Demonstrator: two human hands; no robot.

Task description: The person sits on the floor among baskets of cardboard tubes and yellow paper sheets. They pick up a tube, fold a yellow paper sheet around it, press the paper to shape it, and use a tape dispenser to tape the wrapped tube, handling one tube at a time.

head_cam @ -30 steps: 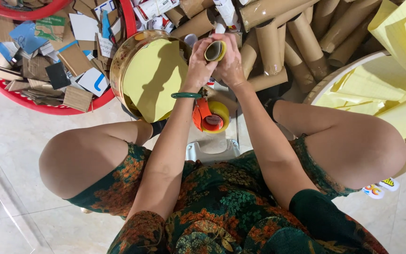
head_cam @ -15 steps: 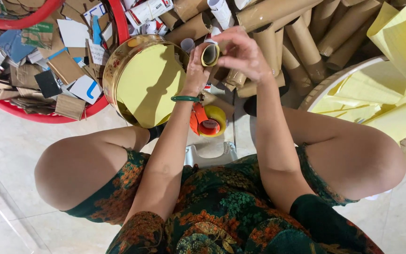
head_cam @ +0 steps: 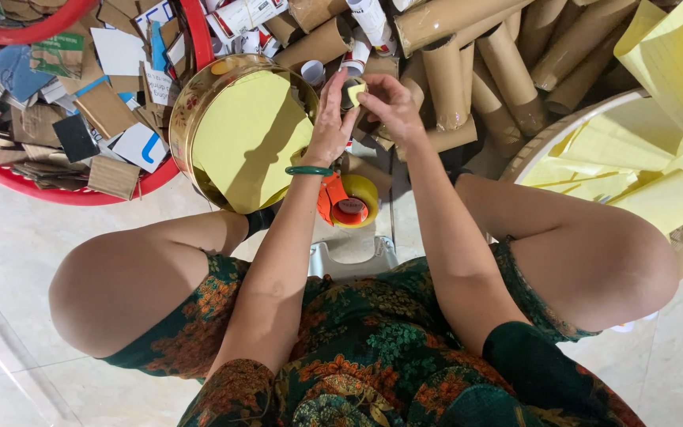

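Observation:
My left hand (head_cam: 330, 122) and my right hand (head_cam: 387, 101) meet around a short cardboard tube (head_cam: 352, 92) with yellow paper at its end. Both hands grip it, the fingers pressing on the yellow piece. A green bangle (head_cam: 308, 170) circles my left wrist. Just below the hands lies a yellow tape roll in an orange dispenser (head_cam: 349, 201). Left of my left hand sits a round gold tin (head_cam: 201, 107) filled with a yellow paper disc.
Several long cardboard tubes (head_cam: 468, 55) are piled at the top. A red basin (head_cam: 81, 194) of cardboard scraps is at the left. A round white basket (head_cam: 551, 134) with yellow paper sheets sits at the right. My knees spread over the tiled floor.
The view has shifted slightly. My hands have turned the small tube and my right fingers have closed over its yellow end.

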